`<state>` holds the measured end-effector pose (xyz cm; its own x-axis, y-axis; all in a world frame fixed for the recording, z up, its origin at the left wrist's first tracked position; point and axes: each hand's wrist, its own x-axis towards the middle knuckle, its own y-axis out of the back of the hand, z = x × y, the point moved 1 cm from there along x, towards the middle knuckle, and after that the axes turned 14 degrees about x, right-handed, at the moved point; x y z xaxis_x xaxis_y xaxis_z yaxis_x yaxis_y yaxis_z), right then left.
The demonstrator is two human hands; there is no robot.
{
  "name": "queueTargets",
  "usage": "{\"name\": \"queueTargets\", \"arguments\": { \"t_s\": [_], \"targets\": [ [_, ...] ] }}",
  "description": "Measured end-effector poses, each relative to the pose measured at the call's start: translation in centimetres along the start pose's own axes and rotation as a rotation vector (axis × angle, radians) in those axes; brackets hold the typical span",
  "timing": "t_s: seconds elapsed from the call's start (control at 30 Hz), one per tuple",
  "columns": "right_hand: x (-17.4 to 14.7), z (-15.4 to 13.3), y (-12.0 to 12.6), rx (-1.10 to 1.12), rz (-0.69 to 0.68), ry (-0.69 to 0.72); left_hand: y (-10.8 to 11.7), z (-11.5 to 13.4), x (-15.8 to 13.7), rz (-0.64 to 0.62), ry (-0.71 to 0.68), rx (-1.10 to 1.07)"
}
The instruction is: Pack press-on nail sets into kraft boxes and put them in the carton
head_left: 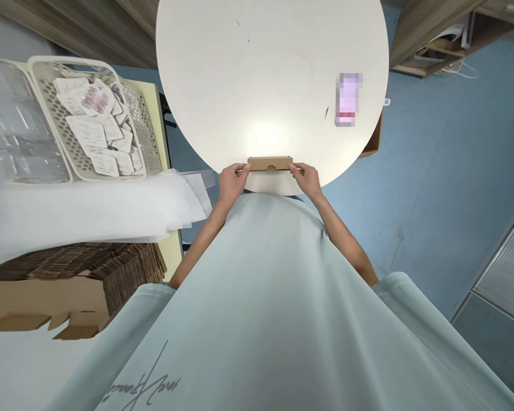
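Observation:
A small brown cardboard box [269, 163] is at the near edge of the round white table [257, 68], with a half-round notch in the side facing me. My left hand [233, 181] grips its left end between thumb and fingers. At the right end, my right hand [306, 178] pinches the box the same way. Its long side runs level between the two hands. What lies inside the box is hidden.
Left of me stand a white perforated basket [148, 123] of white packets, a bin of clear plastic containers [19, 125], white sheets [89, 211] and a stack of flat cardboard boxes [128, 274]. A blurred pinkish item [348, 100] lies on the table's right side.

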<state>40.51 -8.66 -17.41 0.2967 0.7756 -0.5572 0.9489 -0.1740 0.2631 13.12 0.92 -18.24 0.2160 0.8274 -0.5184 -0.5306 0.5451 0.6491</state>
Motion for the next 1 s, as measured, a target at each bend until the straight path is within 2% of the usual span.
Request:
{"name": "queueTargets", "arguments": {
  "t_s": [0.13, 0.4, 0.57, 0.83, 1.0],
  "targets": [
    [1.2, 0.4, 0.1, -0.038, 0.003, 0.029, -0.8, -0.3, 0.9, 0.002, -0.039, -0.006],
    [2.5, 1.0, 0.9, -0.026, -0.11, 0.075, -1.4, -1.5, 1.9, -0.049, -0.115, -0.078],
    [2.7, 1.1, 0.8, -0.056, -0.103, 0.065, -1.4, -1.5, 2.1, -0.055, -0.107, -0.075],
    [2.6, 0.8, 0.4, -0.077, -0.078, 0.074, -2.1, -1.7, 2.7, 0.002, -0.121, -0.121],
    [3.2, 2.0, 0.3, -0.04, -0.078, 0.119, -2.2, -1.9, 3.2, 0.014, -0.125, -0.136]
  ]
}}
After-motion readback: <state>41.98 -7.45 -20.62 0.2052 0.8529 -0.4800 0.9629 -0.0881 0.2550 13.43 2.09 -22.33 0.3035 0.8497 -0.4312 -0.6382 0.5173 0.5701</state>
